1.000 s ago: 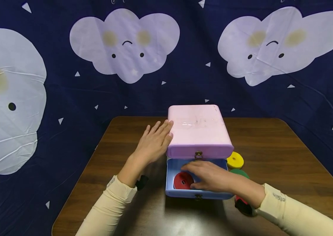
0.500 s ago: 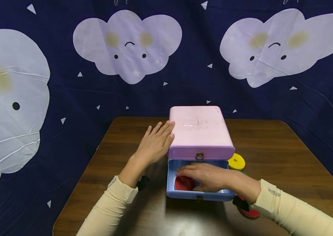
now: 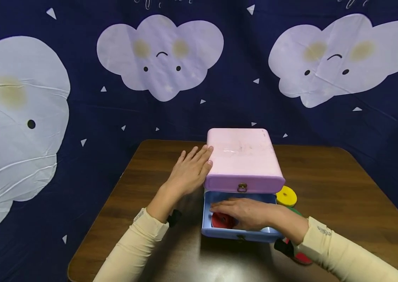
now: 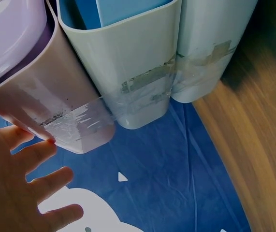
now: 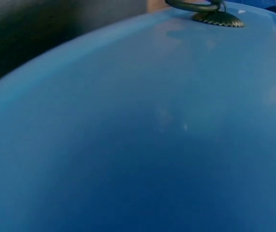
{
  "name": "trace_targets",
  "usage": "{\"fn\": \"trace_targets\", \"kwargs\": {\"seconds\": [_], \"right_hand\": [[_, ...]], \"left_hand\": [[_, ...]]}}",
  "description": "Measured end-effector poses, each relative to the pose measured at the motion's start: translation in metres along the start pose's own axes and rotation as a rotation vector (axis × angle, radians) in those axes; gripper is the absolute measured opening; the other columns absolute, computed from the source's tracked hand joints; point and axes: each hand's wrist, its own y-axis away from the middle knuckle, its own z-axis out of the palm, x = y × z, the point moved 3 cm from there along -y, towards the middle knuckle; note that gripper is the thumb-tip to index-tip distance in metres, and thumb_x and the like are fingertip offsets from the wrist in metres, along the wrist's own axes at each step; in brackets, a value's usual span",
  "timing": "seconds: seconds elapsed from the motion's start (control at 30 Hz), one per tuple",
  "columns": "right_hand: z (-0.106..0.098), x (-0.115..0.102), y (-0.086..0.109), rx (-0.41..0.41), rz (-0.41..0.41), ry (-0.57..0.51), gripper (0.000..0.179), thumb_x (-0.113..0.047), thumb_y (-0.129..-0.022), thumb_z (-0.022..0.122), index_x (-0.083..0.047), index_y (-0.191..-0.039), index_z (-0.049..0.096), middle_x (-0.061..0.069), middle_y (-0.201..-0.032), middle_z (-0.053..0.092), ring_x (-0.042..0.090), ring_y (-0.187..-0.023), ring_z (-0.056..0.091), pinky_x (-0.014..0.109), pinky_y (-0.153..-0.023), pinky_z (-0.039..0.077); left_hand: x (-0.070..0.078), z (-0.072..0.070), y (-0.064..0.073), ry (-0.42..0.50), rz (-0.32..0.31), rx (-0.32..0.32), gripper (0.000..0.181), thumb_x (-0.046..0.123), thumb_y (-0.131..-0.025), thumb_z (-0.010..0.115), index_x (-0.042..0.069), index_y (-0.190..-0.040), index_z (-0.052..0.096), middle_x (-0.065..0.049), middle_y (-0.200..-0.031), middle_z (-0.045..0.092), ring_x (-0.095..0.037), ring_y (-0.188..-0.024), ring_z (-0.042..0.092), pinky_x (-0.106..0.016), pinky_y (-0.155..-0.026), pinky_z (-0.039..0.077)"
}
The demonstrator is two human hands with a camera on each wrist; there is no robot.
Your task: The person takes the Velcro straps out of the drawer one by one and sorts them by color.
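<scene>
My left hand (image 3: 187, 172) rests against the left side of the pink drawer box (image 3: 242, 150), fingers straight and spread. In the left wrist view the fingers (image 4: 48, 186) lie along its side near the taped back end. Below the purple drawer front, a blue drawer (image 3: 207, 232) is pulled out. My right hand (image 3: 251, 213) reaches into it, fingers extended over a red disc (image 3: 221, 220) with a small centre hole; its thumb is hidden. The right wrist view is filled by the blue drawer front (image 5: 142, 111) and part of its brass ring pull (image 5: 217, 17).
To the right of the box lie a yellow disc (image 3: 286, 196), a green disc (image 3: 295, 211) and another red disc (image 3: 303, 257), partly covered by the right arm. More drawer tiers (image 4: 138, 82) show in the left wrist view. A wooden table (image 3: 340, 196) stands before a cloud-patterned cloth (image 3: 184, 117).
My right hand has moved left and lower over the red disc, covering more of it. My left hand keeps its place on the box. The head view has shifted slightly.
</scene>
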Motion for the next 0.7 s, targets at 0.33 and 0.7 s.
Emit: {"fn": "trace_targets", "kwargs": {"seconds": [0.33, 0.7], "right_hand": [[0.009, 0.007, 0.003, 0.033, -0.002, -0.053, 0.065, -0.027, -0.085, 0.069, -0.023, -0.143, 0.040, -0.006, -0.144, 0.047, 0.016, -0.130, 0.047, 0.042, -0.107, 0.041], [0.010, 0.015, 0.003, 0.070, -0.003, -0.115, 0.062, -0.033, -0.085, 0.069, -0.021, -0.140, 0.043, -0.006, -0.139, 0.051, 0.010, -0.123, 0.050, 0.038, -0.105, 0.043]], "left_hand": [[0.004, 0.003, -0.002, -0.025, 0.008, -0.016, 0.053, 0.047, -0.102, 0.015, 0.031, -0.152, 0.015, 0.007, -0.159, 0.017, -0.023, -0.148, 0.016, -0.053, -0.119, 0.011], [0.001, 0.000, -0.002, -0.003, -0.012, -0.004, 0.052, 0.047, -0.102, 0.016, 0.031, -0.152, 0.015, 0.007, -0.159, 0.018, -0.023, -0.148, 0.016, -0.053, -0.119, 0.010]]}}
